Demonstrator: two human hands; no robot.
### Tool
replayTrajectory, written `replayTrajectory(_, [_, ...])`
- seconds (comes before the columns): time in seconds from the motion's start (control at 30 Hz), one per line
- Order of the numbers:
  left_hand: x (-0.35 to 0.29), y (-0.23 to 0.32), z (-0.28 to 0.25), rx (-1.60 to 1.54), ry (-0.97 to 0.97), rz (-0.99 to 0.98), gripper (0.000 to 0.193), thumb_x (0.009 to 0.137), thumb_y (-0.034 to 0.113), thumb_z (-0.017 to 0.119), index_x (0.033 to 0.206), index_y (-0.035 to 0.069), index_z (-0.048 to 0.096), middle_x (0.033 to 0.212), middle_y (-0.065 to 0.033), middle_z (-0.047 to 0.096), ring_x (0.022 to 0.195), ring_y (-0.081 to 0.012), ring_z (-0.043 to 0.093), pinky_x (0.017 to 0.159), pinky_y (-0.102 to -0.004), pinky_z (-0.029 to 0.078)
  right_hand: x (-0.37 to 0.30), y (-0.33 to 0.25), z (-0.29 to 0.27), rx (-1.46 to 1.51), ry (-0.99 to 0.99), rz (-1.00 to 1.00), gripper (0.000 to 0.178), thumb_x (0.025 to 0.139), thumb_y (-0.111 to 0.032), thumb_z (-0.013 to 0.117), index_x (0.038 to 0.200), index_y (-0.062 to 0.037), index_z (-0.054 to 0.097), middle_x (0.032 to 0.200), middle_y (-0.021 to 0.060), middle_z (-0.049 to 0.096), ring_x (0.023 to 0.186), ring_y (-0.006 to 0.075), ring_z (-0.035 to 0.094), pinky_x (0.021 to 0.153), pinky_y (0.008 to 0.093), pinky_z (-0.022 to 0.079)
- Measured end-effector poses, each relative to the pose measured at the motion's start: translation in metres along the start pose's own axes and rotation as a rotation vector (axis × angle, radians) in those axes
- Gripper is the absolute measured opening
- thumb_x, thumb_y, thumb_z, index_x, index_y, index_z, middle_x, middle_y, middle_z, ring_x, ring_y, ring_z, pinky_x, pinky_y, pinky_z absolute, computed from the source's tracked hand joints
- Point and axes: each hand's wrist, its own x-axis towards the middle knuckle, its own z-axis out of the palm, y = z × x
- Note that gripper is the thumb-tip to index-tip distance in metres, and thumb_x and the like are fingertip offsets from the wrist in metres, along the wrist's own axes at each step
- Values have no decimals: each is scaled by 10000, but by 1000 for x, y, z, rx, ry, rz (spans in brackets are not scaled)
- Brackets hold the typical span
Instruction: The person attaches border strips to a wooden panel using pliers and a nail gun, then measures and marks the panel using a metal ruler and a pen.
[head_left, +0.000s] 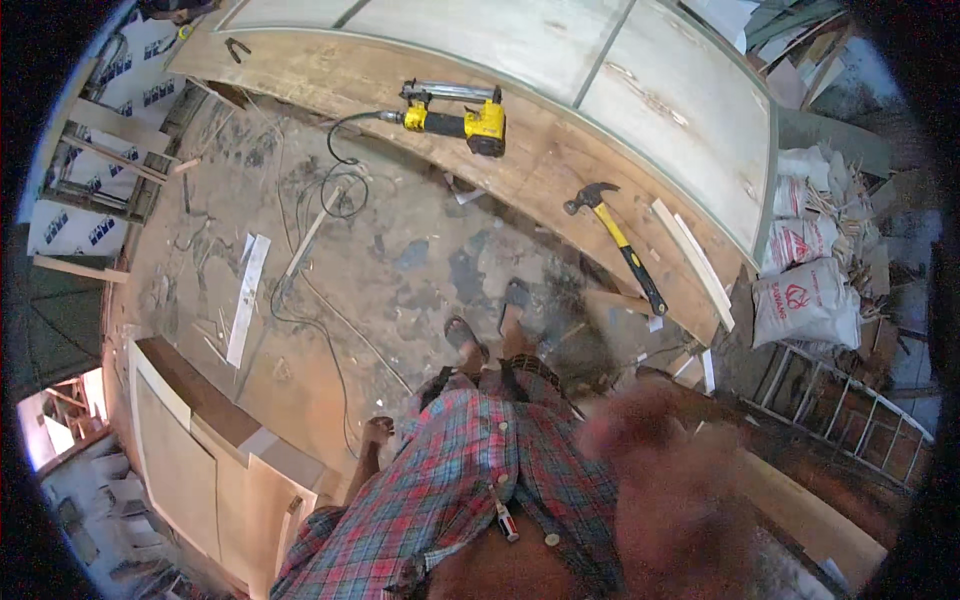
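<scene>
My left hand point(378, 430) hangs low beside my plaid shirt, over the floor, touching no tool. It is small and foreshortened, so its grip cannot be made out. Close up at the lower right, my raised right hand point(640, 425) is smeared by motion, its fingers unreadable. Beyond it on the wooden bench lies a claw hammer point(622, 245) with a yellow and black handle. A yellow and black pneumatic stapler point(455, 118) rests farther along the bench, joined to an air hose point(335, 150). Small pliers point(238, 50) lie at the bench's far left.
A large pale framed panel point(480, 45) covers much of the bench point(300, 75). Wood strips point(695, 260) lie near its right end. Scraps and hose cross the floor point(400, 250). White sacks point(805, 300) and a metal ladder point(840, 410) stand right; a wooden cabinet point(175, 450) is left.
</scene>
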Motion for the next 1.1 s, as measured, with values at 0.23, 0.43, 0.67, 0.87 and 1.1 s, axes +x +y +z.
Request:
replayTrajectory(0.23, [-7,205,55,38,-52,374,226,976,161,741,1148,18,712,1023,-17,717,958,-128,655,887,-287,540,-55,68,85,58,16,510,810,959,-724,552,1348,-24,672,1518,296,505,1266,428,613,1063,496,469])
replayTrajectory(0.43, [-151,440,135,169,-902,654,641,841,434,873,1285,16,674,1334,-124,648,1275,-263,581,1114,-437,427,-219,147,145,-296,-276,918,496,935,-408,735,1317,-95,691,1375,238,629,1267,409,611,1041,486,507])
replayTrajectory(0.67, [-242,541,228,138,-1838,1077,380,876,343,860,1074,37,755,1244,-185,670,1167,-370,640,982,-480,486,-354,163,137,-164,-133,1537,478,954,-398,726,1273,-46,671,1266,191,690,1199,364,641,1017,474,526])
replayTrajectory(0.87, [-283,544,244,-155,-1069,1630,244,948,376,760,813,177,718,895,-29,699,717,-254,673,809,-461,500,-455,175,140,-541,-210,1692,472,953,-420,709,1250,-54,687,1219,184,710,1116,357,678,960,483,554])
replayTrajectory(1.1, [-300,494,297,-816,-995,1380,291,950,362,762,768,148,688,794,-4,673,616,-212,630,670,-416,487,-520,150,182,-393,-138,1785,454,963,-414,693,1224,-43,695,1181,180,718,1074,346,686,938,473,558])
